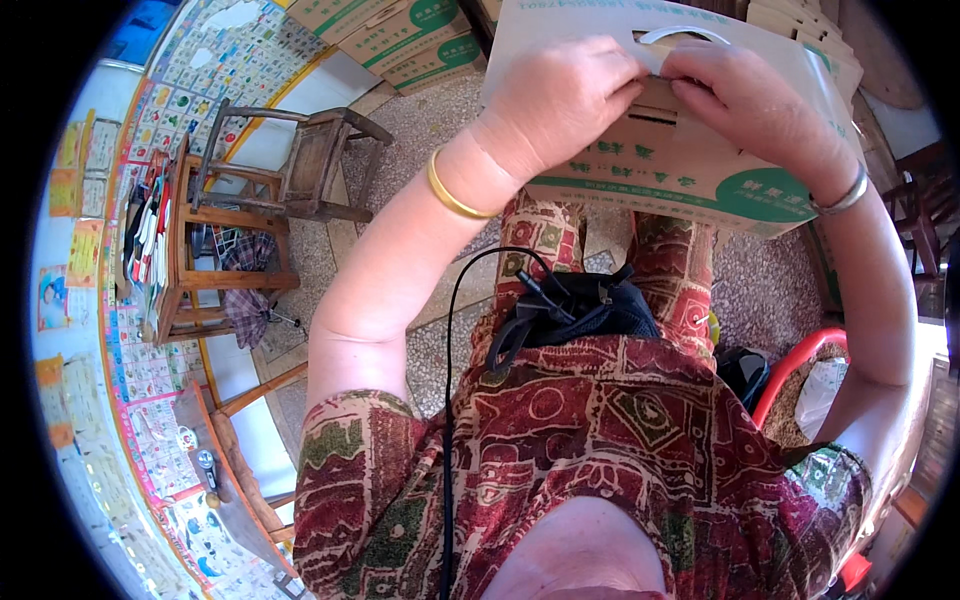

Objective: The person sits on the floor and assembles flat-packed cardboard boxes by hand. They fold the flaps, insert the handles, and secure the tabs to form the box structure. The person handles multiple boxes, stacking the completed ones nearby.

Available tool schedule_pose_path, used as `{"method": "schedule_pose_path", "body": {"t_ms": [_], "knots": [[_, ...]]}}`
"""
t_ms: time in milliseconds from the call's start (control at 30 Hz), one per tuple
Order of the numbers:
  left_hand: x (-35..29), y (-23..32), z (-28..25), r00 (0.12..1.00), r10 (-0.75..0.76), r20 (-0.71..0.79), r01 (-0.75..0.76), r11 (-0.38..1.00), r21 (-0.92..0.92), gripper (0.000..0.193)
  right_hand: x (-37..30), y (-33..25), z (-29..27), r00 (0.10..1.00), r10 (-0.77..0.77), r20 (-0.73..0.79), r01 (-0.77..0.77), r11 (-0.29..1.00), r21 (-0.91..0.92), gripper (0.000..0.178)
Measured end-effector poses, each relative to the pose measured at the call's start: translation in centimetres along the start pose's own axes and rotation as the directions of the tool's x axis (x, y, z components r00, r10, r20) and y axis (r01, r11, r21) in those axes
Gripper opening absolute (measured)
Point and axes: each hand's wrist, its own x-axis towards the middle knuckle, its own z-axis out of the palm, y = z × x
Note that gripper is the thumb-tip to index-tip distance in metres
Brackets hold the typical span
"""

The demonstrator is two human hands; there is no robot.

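A brown cardboard box [650, 165] with green print sits in front of my lap at the top of the view. A white carrying handle [690, 35] arches over a slot in its upper panel. My left hand [570, 105] has its fingers closed at the handle's left end. Close beside it, my right hand [755, 110] pinches at the same white strip, fingers bent and pressed together. The fingertips of both hands partly hide where the strip meets the cardboard. Below them is a dark narrow slot [652, 118] in the panel.
Green-printed boxes [420, 45] are stacked at the far left, and folded cardboard [805, 30] lies at the far right. A wooden chair [315, 165] and a wooden stand [235, 280] with papers are on the left. A red-rimmed container [790, 375] stands by my right arm.
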Motion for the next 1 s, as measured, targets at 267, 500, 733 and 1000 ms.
{"method": "schedule_pose_path", "body": {"t_ms": [267,500,733,1000], "knots": [[-0.6,-0.3,-0.5,0.991,-0.129,-0.025,0.116,0.952,-0.283,0.012,-0.5,-0.9,-0.9,0.994,0.111,0.003,-0.11,0.975,0.192,0.022],[-0.6,-0.8,0.3,0.997,-0.024,-0.069,0.005,0.965,-0.262,0.011,-0.4,-0.7,-1.3,0.968,0.182,0.174,-0.235,0.899,0.37,0.025],[-0.4,-0.7,0.7,0.991,-0.064,-0.115,0.031,0.963,-0.266,0.009,-0.1,-1.0,-1.6,0.986,0.118,0.117,-0.145,0.955,0.26,0.026],[-0.5,-0.3,0.4,0.993,-0.094,-0.076,0.072,0.964,-0.258,0.008,1.1,-0.5,-1.6,0.945,0.181,0.272,-0.235,0.955,0.182,0.026]]}}
